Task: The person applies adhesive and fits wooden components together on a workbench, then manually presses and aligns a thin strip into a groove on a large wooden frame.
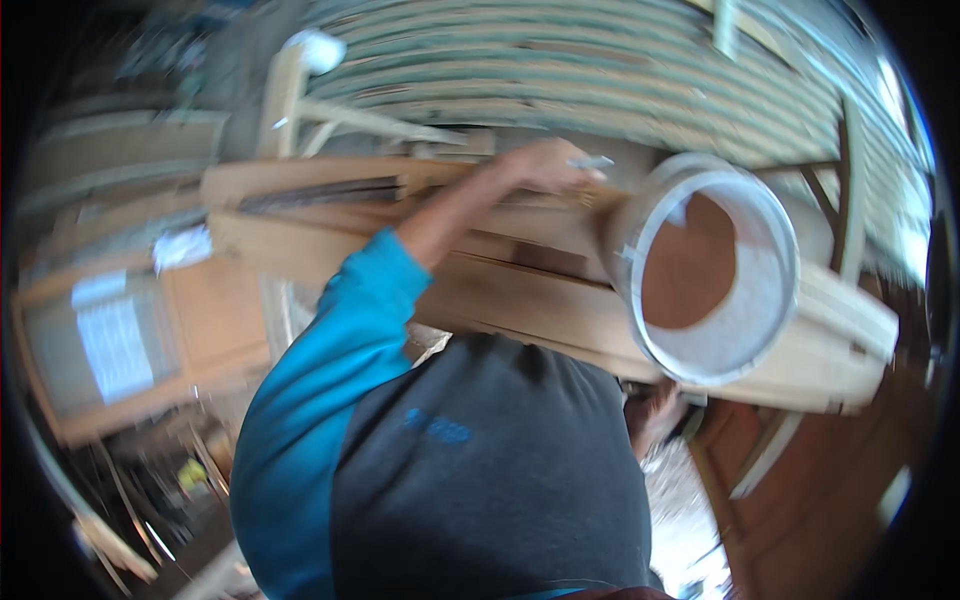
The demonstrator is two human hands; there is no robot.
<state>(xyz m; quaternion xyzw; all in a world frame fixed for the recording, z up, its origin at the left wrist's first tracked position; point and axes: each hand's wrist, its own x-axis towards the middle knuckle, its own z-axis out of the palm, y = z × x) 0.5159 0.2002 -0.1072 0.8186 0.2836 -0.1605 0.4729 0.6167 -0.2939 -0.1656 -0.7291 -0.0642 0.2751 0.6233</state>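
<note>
My left hand (553,167) reaches across the far side of a long wooden piece, its fingers closed around a thin pale grey tool (592,162). Blur hides what kind of tool it is. Beside it to the right is a white plastic bucket (783,290) with its mouth facing up toward me. Brown material (690,265) lies inside, with pale smears along the wall. Just below the bucket's near rim, my right hand (657,415) shows in part, smeared by motion. Whether it touches the bucket I cannot tell. The wooden piece (480,290) has long recessed openings.
A corrugated metal wall (600,75) rises behind the work. At the left stands a wooden frame with a glazed panel (95,345) and papers on it. A wooden post (283,100) stands at the far left, and a brown board (820,490) at the lower right.
</note>
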